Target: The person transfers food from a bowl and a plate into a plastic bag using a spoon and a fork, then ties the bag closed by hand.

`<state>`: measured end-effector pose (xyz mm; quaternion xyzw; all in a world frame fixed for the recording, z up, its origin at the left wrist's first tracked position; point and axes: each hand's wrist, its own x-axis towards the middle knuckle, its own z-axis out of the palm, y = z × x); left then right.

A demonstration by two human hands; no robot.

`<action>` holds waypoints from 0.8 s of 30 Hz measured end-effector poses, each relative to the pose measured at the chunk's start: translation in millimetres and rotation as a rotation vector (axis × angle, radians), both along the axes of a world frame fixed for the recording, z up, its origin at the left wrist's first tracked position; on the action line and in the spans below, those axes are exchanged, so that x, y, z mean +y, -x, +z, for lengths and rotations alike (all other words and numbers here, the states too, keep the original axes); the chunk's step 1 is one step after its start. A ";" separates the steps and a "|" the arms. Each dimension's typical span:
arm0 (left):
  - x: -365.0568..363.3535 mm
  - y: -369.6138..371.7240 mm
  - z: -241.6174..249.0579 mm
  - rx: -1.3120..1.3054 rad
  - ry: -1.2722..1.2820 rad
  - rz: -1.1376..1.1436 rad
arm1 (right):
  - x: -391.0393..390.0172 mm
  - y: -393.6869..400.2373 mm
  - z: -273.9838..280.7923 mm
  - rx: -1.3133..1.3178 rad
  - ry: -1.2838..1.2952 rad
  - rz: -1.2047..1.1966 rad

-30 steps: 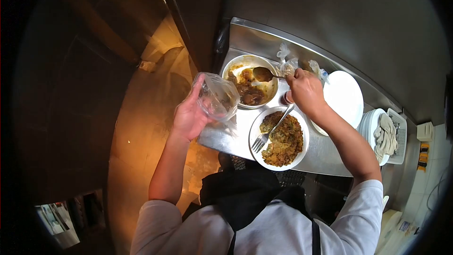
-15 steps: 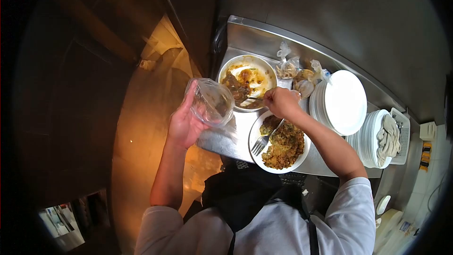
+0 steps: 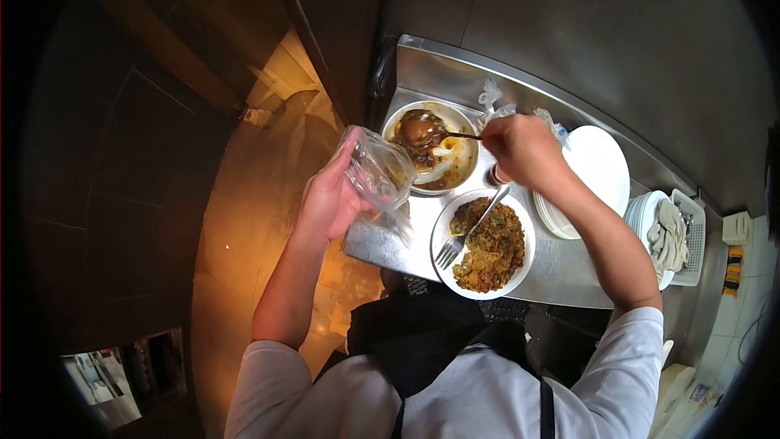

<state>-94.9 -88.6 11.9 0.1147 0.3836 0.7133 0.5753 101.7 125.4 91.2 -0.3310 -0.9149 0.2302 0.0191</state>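
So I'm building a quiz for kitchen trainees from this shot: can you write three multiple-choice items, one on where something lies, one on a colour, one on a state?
1. Where does the fork lie?
A. on the plate of fried rice
B. in the bowl of stew
C. on the stack of white plates

2. What colour is the plate of fried rice?
A. black
B. white
C. blue

3. What is the state of the spoon in the right hand?
A. empty and clean
B. lying flat on the counter
C. loaded with brown stew over the bowl

Answers:
1 A, its tines sit at the plate's near rim and its handle crosses the rice.
2 B, the bare rim is white.
3 C, a brown heap sits on it above the bowl of stew, while the left hand holds a clear plastic bag.
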 end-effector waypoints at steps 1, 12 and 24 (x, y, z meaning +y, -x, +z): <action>-0.4 -0.6 1.4 -0.002 0.001 0.004 | -13.4 3.9 -0.3 -0.039 -0.272 0.144; -21.0 -4.9 -7.2 0.008 -0.023 0.013 | -43.8 -3.8 -27.2 0.082 -0.363 0.147; -33.0 -6.5 -7.4 -0.043 -0.092 0.076 | -14.7 10.2 -139.9 0.028 -0.381 0.174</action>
